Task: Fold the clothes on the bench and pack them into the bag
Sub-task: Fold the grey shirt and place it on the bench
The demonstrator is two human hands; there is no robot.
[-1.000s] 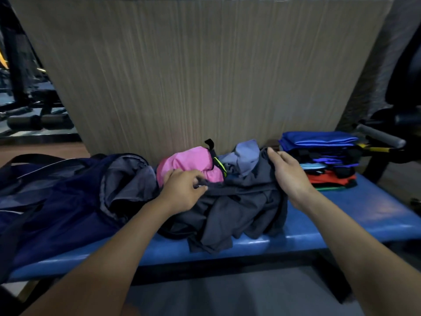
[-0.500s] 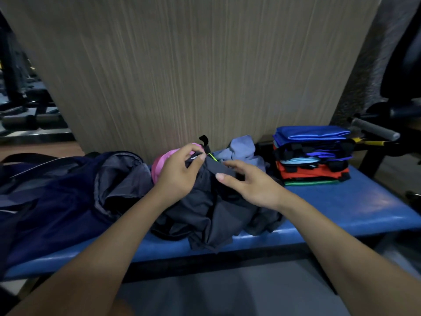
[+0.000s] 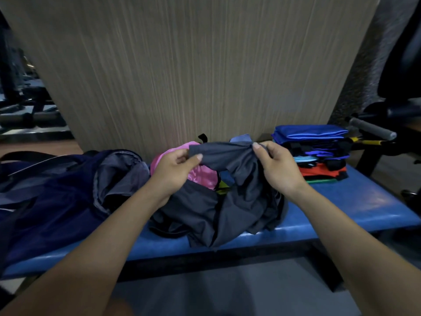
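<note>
Both the left hand (image 3: 176,169) and the right hand (image 3: 276,166) pinch the upper edge of the dark grey garment (image 3: 227,201), stretched side to side between their fingers. Its bulk hangs crumpled below them onto the bench (image 3: 364,201). The open bag (image 3: 68,190) lies beyond the left hand, the folded stack (image 3: 314,153) beyond the right.

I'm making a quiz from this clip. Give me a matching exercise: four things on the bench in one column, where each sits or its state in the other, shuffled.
1. dark grey garment
2. folded stack
3. navy bag
4. pink garment

a. left end of the bench, open
b. right end of the bench
c. pinched by both hands
d. behind the left hand

Pairs: 1-c, 2-b, 3-a, 4-d
</note>
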